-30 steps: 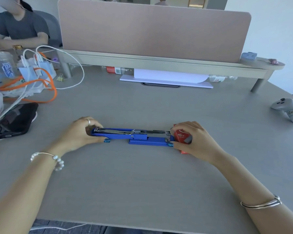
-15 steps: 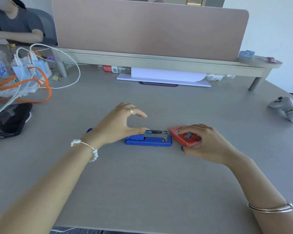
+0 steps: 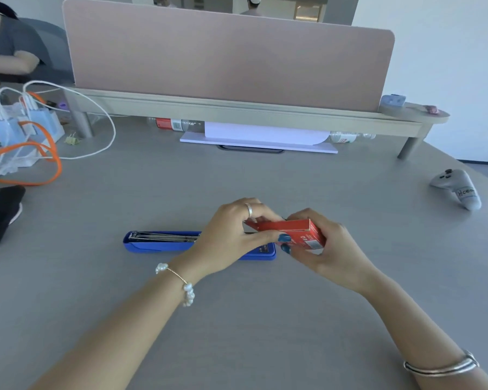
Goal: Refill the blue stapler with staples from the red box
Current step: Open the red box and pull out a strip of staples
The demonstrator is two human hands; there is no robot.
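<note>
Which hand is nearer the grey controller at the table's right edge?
Right. The right hand, holding the red box, lies between the left hand and the grey controller; neither touches it.

View: we look from one head-worn wide-angle camera, forward and down across the grey desk (image 3: 237, 319).
Nearness: close; our forearms enter from the bottom edge.
Far end: the pink divider panel (image 3: 228, 57) faces us.

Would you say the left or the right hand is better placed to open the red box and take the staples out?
Probably the left hand: its fingertips are already at the end of the red box, which the right hand grips, above the opened blue stapler.
</note>
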